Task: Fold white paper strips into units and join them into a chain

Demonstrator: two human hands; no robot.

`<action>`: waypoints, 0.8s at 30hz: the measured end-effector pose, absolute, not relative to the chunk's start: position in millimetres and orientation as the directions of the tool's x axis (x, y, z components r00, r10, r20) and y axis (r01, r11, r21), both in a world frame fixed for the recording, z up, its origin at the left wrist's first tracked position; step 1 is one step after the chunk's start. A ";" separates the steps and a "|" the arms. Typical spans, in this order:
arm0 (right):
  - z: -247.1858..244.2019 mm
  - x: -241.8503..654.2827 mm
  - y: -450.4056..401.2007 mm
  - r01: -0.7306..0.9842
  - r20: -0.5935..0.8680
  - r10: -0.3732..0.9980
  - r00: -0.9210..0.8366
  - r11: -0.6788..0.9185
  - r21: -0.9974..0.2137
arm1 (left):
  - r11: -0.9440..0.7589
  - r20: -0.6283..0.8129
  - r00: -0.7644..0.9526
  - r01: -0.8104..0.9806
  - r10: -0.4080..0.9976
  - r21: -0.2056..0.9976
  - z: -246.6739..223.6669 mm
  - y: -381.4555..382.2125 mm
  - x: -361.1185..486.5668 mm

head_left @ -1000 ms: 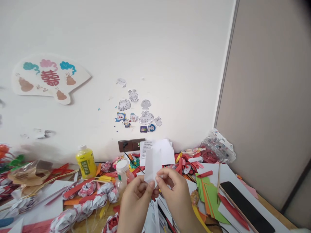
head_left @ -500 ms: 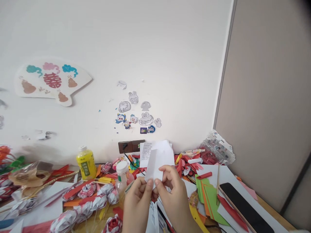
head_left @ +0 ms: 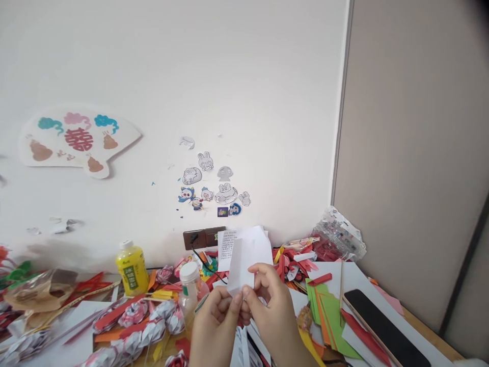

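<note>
A folded piece of white paper (head_left: 236, 270) stands up between my hands, its lower end pinched at the fingertips. My left hand (head_left: 217, 318) grips the bottom edge between thumb and fingers, and a thin dark stick-like item shows beside it. My right hand (head_left: 269, 306) holds the paper's lower right side, thumb in front and index finger curled at the edge. Both thumbs nearly touch. Behind the paper, a sheet with handwriting (head_left: 226, 250) leans on the wall near a dark socket (head_left: 194, 238).
Left of my hands are a clear bottle (head_left: 190, 293), a yellow bottle (head_left: 132, 270) and crumpled red-and-white paper shapes (head_left: 141, 334). To the right lie green paper strips (head_left: 332, 318), red scraps (head_left: 298, 262), a black phone (head_left: 385, 326) and a plastic bag (head_left: 340, 234).
The view has shifted slightly, so the wall items sit lower and further left. Both hands still pinch the paper, with the thumbs a little lower.
</note>
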State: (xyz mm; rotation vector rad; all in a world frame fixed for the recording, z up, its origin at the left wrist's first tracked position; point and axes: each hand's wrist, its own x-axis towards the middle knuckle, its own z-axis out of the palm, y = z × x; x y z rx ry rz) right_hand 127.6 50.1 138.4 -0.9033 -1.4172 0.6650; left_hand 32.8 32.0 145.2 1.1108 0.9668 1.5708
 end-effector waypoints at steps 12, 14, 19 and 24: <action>146.5 132.1 51.0 -0.046 0.437 0.895 -0.088 0.434 -0.900 | -0.148 0.095 -0.169 -0.338 0.981 0.929 149.2 31.9 28.8; 146.0 131.3 51.5 -0.053 0.416 0.906 -0.080 0.413 -0.909 | -0.146 0.098 -0.164 -0.310 0.982 0.939 149.9 31.9 25.8; 147.2 140.5 52.9 0.037 0.439 0.891 -0.117 0.445 -0.895 | -0.100 0.091 -0.065 -0.149 0.994 0.984 155.7 31.1 19.1; 153.3 149.2 42.8 0.170 0.423 0.814 -0.398 0.519 -0.838 | -0.140 0.118 -0.289 -0.058 0.950 0.988 165.4 23.8 15.3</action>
